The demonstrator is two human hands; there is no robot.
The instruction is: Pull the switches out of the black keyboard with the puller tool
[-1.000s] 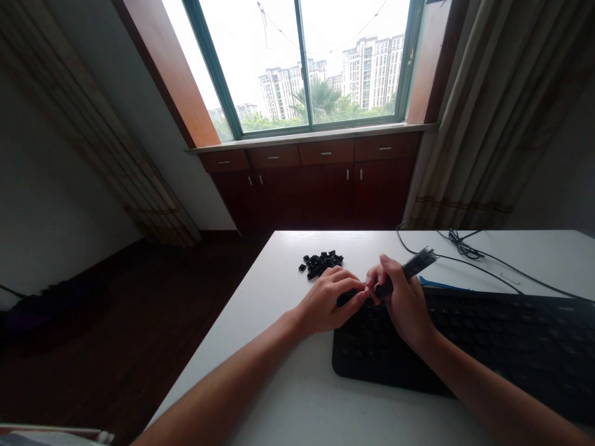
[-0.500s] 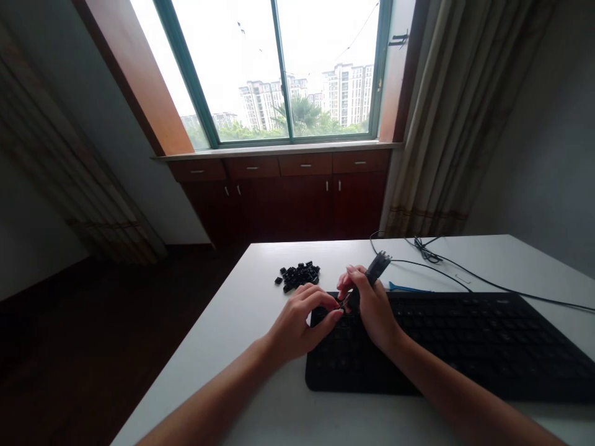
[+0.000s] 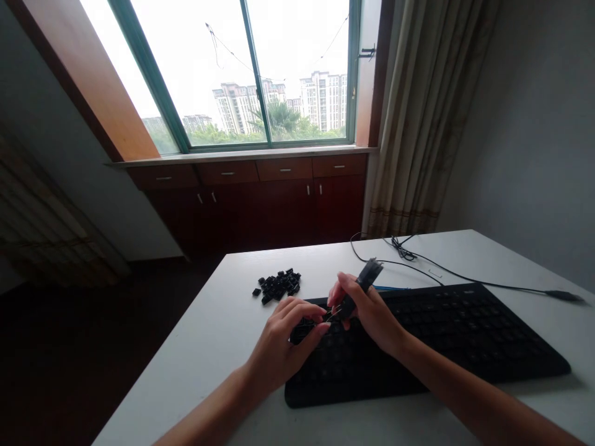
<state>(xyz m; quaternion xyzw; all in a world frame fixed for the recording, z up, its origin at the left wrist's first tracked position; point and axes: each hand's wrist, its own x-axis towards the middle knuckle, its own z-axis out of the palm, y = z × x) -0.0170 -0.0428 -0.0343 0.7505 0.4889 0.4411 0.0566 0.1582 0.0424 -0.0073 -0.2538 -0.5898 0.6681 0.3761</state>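
Note:
My right hand (image 3: 369, 310) is wrapped round a black keycap puller (image 3: 360, 285). The brush end of this tool points up and away, and its thin wires reach down to the left. At the wire tips, the thumb and fingers of my left hand (image 3: 288, 331) are pinched together; whatever small piece sits between them is too hidden to make out. Both hands are over the left part of a black keyboard (image 3: 432, 334). Some switches without caps show beside my left fingertips.
A pile of loose black keycaps (image 3: 281, 285) lies on the white table (image 3: 195, 347) beyond my left hand. Behind the keyboard are a black cable (image 3: 488, 282), a blue tool (image 3: 393, 288) partly hidden, and a small bent wire (image 3: 435, 274).
My view has turned to the right, so the scene sits further left. The puller's wires now show more plainly between my hands, slightly above the keyboard. Both hands keep their grip.

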